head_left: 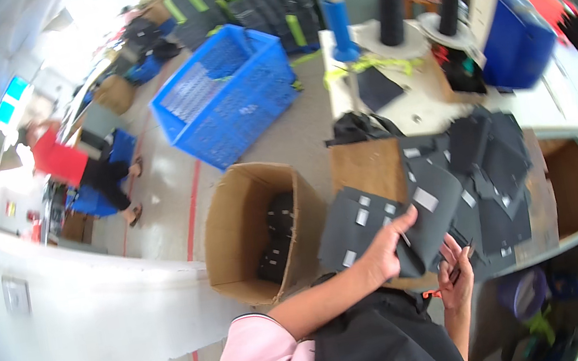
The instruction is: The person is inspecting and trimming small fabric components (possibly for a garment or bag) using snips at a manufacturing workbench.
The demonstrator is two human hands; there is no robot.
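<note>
Both hands (420,258) at fabric stack (448,194) edge, cardboard box (256,234) just left

Matt dark grey cloth is seen in the fabric pieces (482,174) heaped along the right edge of the worktable (369,165), each marked by a small pale label of smoother finish. One such piece (386,229) is gripped by the left hand (389,251). The worktable top is shown as rough brown board. The open box (256,234) is made of plain matt cardboard. The blue crate (229,103) is moulded of glossy perforated plastic.
</note>
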